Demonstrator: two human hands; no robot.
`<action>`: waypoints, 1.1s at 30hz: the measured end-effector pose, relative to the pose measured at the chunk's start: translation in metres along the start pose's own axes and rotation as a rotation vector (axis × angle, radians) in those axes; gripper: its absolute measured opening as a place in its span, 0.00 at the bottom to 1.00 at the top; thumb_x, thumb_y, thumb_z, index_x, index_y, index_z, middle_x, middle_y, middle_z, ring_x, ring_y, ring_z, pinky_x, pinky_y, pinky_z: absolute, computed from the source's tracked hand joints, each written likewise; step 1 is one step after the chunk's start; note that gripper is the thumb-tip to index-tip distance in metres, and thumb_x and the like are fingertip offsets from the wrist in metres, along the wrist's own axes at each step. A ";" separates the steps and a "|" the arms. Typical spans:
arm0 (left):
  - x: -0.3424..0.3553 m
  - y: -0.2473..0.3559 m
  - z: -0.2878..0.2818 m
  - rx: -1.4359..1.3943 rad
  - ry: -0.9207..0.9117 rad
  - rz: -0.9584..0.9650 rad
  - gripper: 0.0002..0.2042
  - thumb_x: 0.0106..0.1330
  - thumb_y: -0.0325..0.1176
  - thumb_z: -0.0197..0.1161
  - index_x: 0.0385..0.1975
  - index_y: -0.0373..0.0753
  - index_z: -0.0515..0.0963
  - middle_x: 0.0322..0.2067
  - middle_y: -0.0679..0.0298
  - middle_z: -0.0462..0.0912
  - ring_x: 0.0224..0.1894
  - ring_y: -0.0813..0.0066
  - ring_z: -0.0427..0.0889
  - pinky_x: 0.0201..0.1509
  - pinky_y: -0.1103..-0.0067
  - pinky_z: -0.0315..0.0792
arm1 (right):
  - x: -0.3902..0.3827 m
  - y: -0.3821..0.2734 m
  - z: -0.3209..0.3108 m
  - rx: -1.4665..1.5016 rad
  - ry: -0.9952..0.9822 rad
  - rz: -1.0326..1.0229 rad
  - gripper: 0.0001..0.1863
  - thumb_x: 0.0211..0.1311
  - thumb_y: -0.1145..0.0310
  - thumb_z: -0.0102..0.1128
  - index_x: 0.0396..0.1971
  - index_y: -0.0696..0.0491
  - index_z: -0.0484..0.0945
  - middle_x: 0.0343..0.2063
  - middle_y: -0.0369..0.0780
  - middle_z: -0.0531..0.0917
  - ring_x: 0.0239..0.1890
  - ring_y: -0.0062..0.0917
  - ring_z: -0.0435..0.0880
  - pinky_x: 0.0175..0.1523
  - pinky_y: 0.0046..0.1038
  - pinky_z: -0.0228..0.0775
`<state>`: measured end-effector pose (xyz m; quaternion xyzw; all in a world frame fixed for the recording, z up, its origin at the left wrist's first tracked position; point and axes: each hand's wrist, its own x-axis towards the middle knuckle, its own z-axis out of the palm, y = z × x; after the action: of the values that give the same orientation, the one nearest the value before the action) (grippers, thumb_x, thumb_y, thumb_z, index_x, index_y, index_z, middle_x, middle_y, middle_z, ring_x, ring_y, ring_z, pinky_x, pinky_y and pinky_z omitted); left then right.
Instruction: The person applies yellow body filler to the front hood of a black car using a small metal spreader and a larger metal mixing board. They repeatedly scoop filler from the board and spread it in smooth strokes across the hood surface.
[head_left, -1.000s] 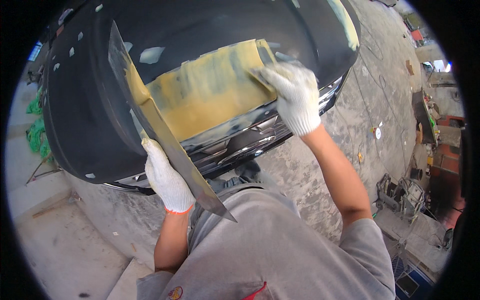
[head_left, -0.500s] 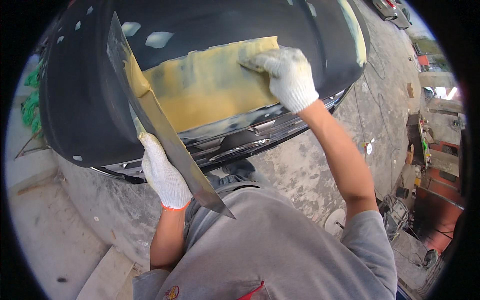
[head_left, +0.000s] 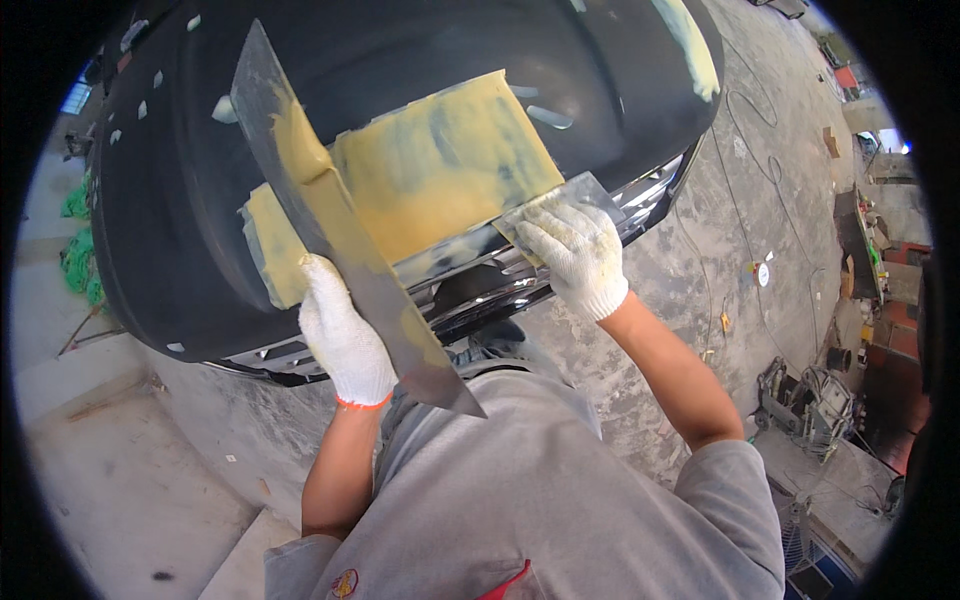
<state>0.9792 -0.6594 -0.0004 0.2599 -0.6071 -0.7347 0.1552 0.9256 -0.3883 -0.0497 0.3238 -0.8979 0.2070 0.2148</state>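
Observation:
In front of me is the dark hood (head_left: pixel 380 45) of a vehicle, with a wide patch of yellow body filler (head_left: pixel 440 165) spread along its front edge. My left hand (head_left: pixel 345 335), in a white knit glove, grips a long, pointed grey metal plate (head_left: pixel 370 270) slanting across the patch. A lump of filler (head_left: pixel 300 150) sits on the plate's upper half. My right hand (head_left: pixel 580 255), also gloved, is closed on a flat metal spreader (head_left: pixel 597 195) at the right front corner of the patch. The plate hides part of the patch.
Below the hood edge runs the bright grille trim (head_left: pixel 640 200). Pale filler spots dot the hood, with a longer streak (head_left: pixel 690 40) at its far right. Cables (head_left: pixel 745 190) lie on the concrete floor at right, beside a round white-faced object (head_left: pixel 762 274). Green netting (head_left: pixel 80 265) is at left.
My right hand has come down from the patch's upper right to its front right corner, and the spreader's blade now shows. The plate in my left hand has shifted slightly right.

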 end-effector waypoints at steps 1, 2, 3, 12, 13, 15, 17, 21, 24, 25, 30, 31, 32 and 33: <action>-0.001 -0.002 0.004 0.023 -0.026 0.046 0.28 0.88 0.59 0.52 0.35 0.39 0.80 0.23 0.68 0.78 0.23 0.79 0.76 0.27 0.78 0.71 | 0.000 -0.002 -0.005 -0.007 -0.012 0.033 0.21 0.54 0.71 0.70 0.50 0.51 0.89 0.51 0.39 0.92 0.56 0.37 0.90 0.61 0.43 0.77; -0.002 -0.005 0.008 0.039 -0.022 0.061 0.27 0.89 0.56 0.52 0.38 0.37 0.81 0.28 0.68 0.80 0.29 0.80 0.77 0.34 0.78 0.72 | 0.002 -0.006 -0.013 -0.007 0.026 0.047 0.19 0.56 0.69 0.71 0.50 0.51 0.89 0.51 0.39 0.92 0.56 0.36 0.89 0.63 0.43 0.77; -0.004 -0.008 0.014 0.045 -0.028 0.081 0.26 0.90 0.54 0.52 0.41 0.34 0.83 0.33 0.68 0.82 0.35 0.80 0.77 0.41 0.78 0.74 | 0.003 -0.011 -0.026 0.003 0.091 0.070 0.17 0.56 0.73 0.72 0.48 0.52 0.90 0.49 0.40 0.93 0.54 0.36 0.91 0.62 0.41 0.79; -0.010 -0.016 0.087 0.068 0.059 0.229 0.29 0.89 0.53 0.53 0.44 0.27 0.83 0.42 0.62 0.86 0.43 0.74 0.79 0.50 0.72 0.77 | 0.028 -0.097 -0.113 0.401 0.040 0.528 0.22 0.65 0.78 0.73 0.59 0.52 0.90 0.52 0.43 0.95 0.48 0.30 0.96 0.54 0.28 0.89; -0.006 -0.012 0.089 0.028 0.077 0.237 0.29 0.90 0.53 0.53 0.45 0.27 0.83 0.42 0.62 0.86 0.44 0.74 0.79 0.50 0.72 0.77 | 0.031 -0.094 -0.111 0.389 -0.013 0.527 0.23 0.64 0.78 0.73 0.60 0.51 0.90 0.52 0.43 0.95 0.48 0.30 0.96 0.55 0.28 0.89; 0.006 -0.002 0.090 -0.027 0.126 0.227 0.29 0.90 0.53 0.53 0.47 0.27 0.83 0.43 0.63 0.86 0.44 0.74 0.79 0.51 0.72 0.77 | 0.033 -0.074 -0.109 0.256 -0.217 0.440 0.24 0.64 0.77 0.75 0.61 0.51 0.89 0.52 0.43 0.94 0.49 0.32 0.96 0.56 0.31 0.89; 0.018 0.009 0.089 -0.052 0.209 0.283 0.28 0.89 0.54 0.55 0.45 0.28 0.82 0.40 0.63 0.85 0.43 0.75 0.79 0.49 0.73 0.77 | 0.046 -0.029 -0.091 0.303 -0.142 0.223 0.22 0.62 0.84 0.69 0.54 0.51 0.91 0.51 0.44 0.94 0.53 0.36 0.94 0.60 0.34 0.87; 0.023 0.022 0.074 -0.052 0.290 0.297 0.27 0.89 0.53 0.54 0.45 0.29 0.83 0.40 0.62 0.86 0.43 0.75 0.79 0.50 0.73 0.76 | 0.095 0.044 -0.029 -0.172 0.172 0.091 0.27 0.55 0.84 0.60 0.54 0.48 0.92 0.52 0.44 0.92 0.55 0.45 0.89 0.62 0.43 0.82; 0.016 0.019 0.056 0.019 0.327 0.303 0.26 0.89 0.50 0.54 0.47 0.27 0.84 0.42 0.59 0.87 0.43 0.72 0.79 0.51 0.71 0.77 | 0.124 0.072 0.002 -0.156 0.186 0.049 0.26 0.54 0.83 0.61 0.52 0.48 0.93 0.51 0.40 0.94 0.57 0.44 0.89 0.63 0.43 0.81; 0.015 0.016 0.050 0.024 0.337 0.280 0.26 0.89 0.49 0.53 0.48 0.26 0.83 0.42 0.58 0.87 0.43 0.70 0.80 0.51 0.70 0.77 | 0.132 0.078 0.009 -0.173 0.194 0.004 0.26 0.54 0.82 0.61 0.52 0.47 0.93 0.51 0.39 0.94 0.56 0.44 0.88 0.63 0.43 0.81; 0.014 -0.002 0.028 0.205 0.403 0.321 0.24 0.89 0.42 0.53 0.54 0.21 0.82 0.49 0.48 0.88 0.48 0.58 0.82 0.59 0.66 0.76 | 0.116 0.083 0.011 -0.177 0.069 -0.065 0.25 0.55 0.82 0.60 0.50 0.44 0.93 0.50 0.36 0.94 0.54 0.41 0.87 0.62 0.45 0.78; 0.014 -0.003 0.026 0.162 0.381 0.322 0.23 0.89 0.42 0.54 0.54 0.21 0.82 0.51 0.51 0.88 0.52 0.63 0.82 0.63 0.69 0.75 | 0.103 0.081 0.008 -0.161 0.076 -0.075 0.24 0.54 0.80 0.63 0.48 0.41 0.92 0.46 0.31 0.93 0.51 0.36 0.87 0.60 0.43 0.77; 0.013 -0.002 0.026 0.159 0.365 0.294 0.23 0.89 0.43 0.54 0.54 0.22 0.82 0.51 0.52 0.87 0.52 0.65 0.82 0.62 0.70 0.76 | 0.089 0.078 0.004 -0.106 0.035 -0.085 0.25 0.52 0.79 0.64 0.50 0.42 0.92 0.47 0.32 0.93 0.52 0.37 0.86 0.60 0.43 0.76; 0.010 -0.001 0.026 0.155 0.347 0.267 0.24 0.89 0.44 0.54 0.54 0.23 0.82 0.51 0.53 0.87 0.52 0.66 0.82 0.62 0.71 0.76 | 0.071 0.076 -0.003 -0.140 0.004 -0.109 0.26 0.51 0.79 0.65 0.51 0.43 0.92 0.48 0.33 0.92 0.52 0.38 0.86 0.60 0.43 0.76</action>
<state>0.9556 -0.6434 0.0001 0.3109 -0.6549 -0.6032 0.3325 0.8255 -0.3684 -0.0283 0.3558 -0.8908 0.1325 0.2498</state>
